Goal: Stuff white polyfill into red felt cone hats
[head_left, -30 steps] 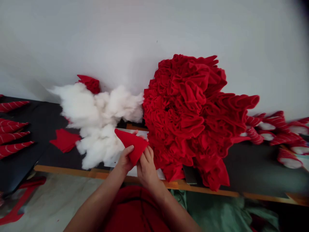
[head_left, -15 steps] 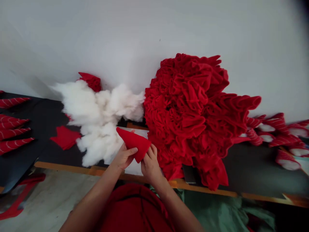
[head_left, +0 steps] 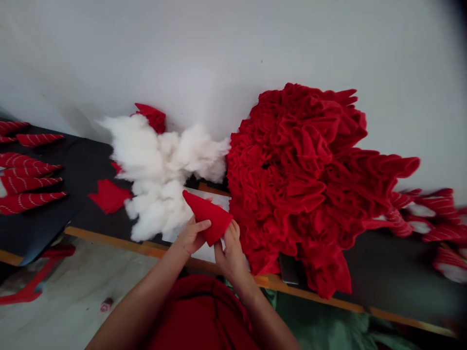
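A small red felt cone hat (head_left: 208,216) is held between both hands over the front of the table, its tip pointing up and left. My left hand (head_left: 195,233) grips its left side, the thumb lying across the cloth. At the hat's open lower right end, my right hand (head_left: 229,245) pinches the rim; some of its fingertips are hidden by the cloth. Beneath the hat lies a white sheet (head_left: 202,253). Fluffy white stuffing (head_left: 156,209) sits just left of my hands, and a big heap of red felt pieces (head_left: 288,180) rises on the right.
Striped red cones (head_left: 31,197) lie at the far left, and more white-ended striped cones (head_left: 419,211) at the right. A flat red piece (head_left: 110,196) rests left of the stuffing. Close to the table's front edge is a dark flat object (head_left: 288,269). A pale wall (head_left: 204,58) stands behind.
The view has shifted and tilted slightly, showing more striped cones at the left. Both hands keep hold of the red hat, which has barely turned.
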Motion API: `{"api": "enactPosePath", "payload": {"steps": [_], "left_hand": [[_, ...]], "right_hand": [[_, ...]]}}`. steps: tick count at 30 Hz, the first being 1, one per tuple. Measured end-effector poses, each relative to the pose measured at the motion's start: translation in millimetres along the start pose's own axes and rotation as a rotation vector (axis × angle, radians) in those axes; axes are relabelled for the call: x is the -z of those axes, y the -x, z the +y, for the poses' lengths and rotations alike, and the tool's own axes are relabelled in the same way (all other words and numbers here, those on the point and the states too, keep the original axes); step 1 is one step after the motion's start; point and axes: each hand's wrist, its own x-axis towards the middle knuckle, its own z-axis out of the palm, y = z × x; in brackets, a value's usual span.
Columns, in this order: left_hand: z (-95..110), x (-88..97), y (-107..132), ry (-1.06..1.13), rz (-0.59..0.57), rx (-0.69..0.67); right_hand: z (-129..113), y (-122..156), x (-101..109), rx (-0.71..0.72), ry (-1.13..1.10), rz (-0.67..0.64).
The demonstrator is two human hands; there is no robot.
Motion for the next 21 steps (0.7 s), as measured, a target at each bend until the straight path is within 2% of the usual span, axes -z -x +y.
{"api": "enactPosePath", "payload": {"steps": [3, 9, 15, 18, 21], "left_hand": [[0.5, 3.2, 1.8, 0.060, -0.016, 0.003], [3.4, 7.7, -0.4, 0.186, 0.072, -0.026], [-7.7, 1.5, 2.9, 0.165, 0.065, 0.052], [-7.5, 2.6, 6.4, 0.181, 0.104, 0.029], [-2.8, 5.0, 10.1, 0.199, 0.123, 0.025]], "right_hand": [[-4.0, -0.3, 3.6, 0.001, -0.072, 0.018], [-10.8, 0.9, 12.2, -0.176, -0.236, 0.137], [-10.8, -2.8, -3.3, -0.063, -0.078, 0.178], [-13.0, -1.2, -0.2, -0.047, -0.010, 0.232], [-15.6, 4.2, 4.4, -0.029, 0.008, 0.187]]}}
